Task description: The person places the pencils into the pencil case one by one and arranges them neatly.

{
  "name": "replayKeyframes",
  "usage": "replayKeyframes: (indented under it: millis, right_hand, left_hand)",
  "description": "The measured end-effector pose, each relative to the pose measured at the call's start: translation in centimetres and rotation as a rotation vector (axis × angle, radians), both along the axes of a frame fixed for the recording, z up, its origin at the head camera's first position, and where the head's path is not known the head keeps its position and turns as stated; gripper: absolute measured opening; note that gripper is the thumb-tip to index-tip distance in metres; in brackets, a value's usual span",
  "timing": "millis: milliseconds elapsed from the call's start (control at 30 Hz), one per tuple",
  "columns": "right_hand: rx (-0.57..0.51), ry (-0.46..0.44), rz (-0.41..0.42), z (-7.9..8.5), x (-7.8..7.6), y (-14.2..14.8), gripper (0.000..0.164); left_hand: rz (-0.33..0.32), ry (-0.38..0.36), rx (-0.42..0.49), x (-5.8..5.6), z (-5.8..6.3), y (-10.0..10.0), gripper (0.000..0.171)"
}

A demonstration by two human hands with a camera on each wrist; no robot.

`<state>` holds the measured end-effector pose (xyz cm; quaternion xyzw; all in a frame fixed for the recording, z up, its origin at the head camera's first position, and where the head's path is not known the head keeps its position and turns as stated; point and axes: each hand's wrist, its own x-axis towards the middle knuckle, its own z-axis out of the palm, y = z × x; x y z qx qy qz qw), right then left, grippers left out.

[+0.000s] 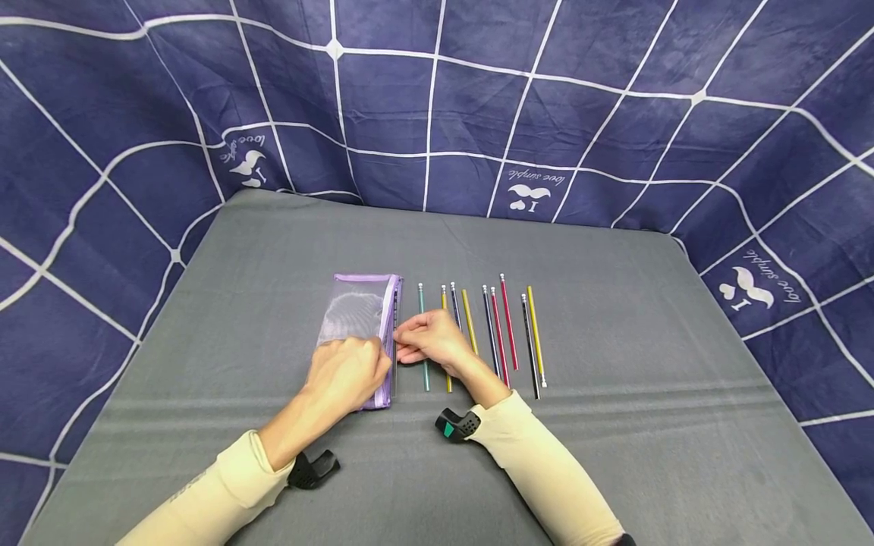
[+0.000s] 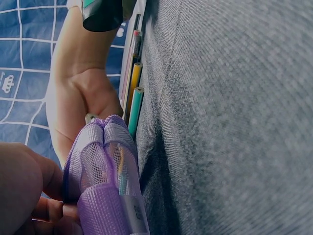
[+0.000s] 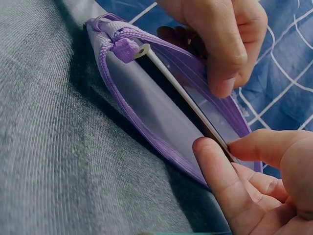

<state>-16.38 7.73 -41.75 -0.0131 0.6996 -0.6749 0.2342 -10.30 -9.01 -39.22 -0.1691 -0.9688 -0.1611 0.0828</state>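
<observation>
A purple-edged mesh zip pouch point(image 1: 351, 311) lies on the grey cloth with its zip side parted. My left hand point(image 1: 348, 371) grips the pouch's upper edge, fingers curled over it. At the opening, my right hand point(image 1: 437, 341) pinches a black-and-white pencil point(image 3: 183, 99) between thumb and fingers. In the right wrist view this pencil lies lengthwise within the parted zip edges, one end near the purple zip end point(image 3: 124, 49). Just right of the pouch lies a teal pencil point(image 1: 421, 303), partly beneath my right hand.
Further right lie a yellow pencil point(image 1: 470, 318), a red pencil point(image 1: 508, 322), a black pencil point(image 1: 529, 345) and several others, roughly parallel. A blue checked cloth point(image 1: 464, 98) hangs behind the grey-covered table point(image 1: 614, 455). Each wrist carries a black device point(image 1: 457, 425).
</observation>
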Motion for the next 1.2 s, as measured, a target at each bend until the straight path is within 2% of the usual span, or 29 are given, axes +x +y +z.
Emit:
replayKeyframes:
  millis: [133,700,1200]
  right_hand:
    - [0.004,-0.006,-0.008,0.0,-0.1,-0.4,0.018]
    - [-0.001,0.018,-0.052,-0.1,-0.3,-1.6,0.017]
    - [-0.051,0.023,-0.032,0.5,-0.1,-1.4,0.020]
  left_hand:
    - [-0.002,0.021,-0.002,-0.1,0.0,0.0,0.025]
    - [-0.001,0.024,-0.008,0.0,0.0,0.2,0.026]
    - [0.001,0.029,-0.010,0.0,-0.1,0.1,0.026]
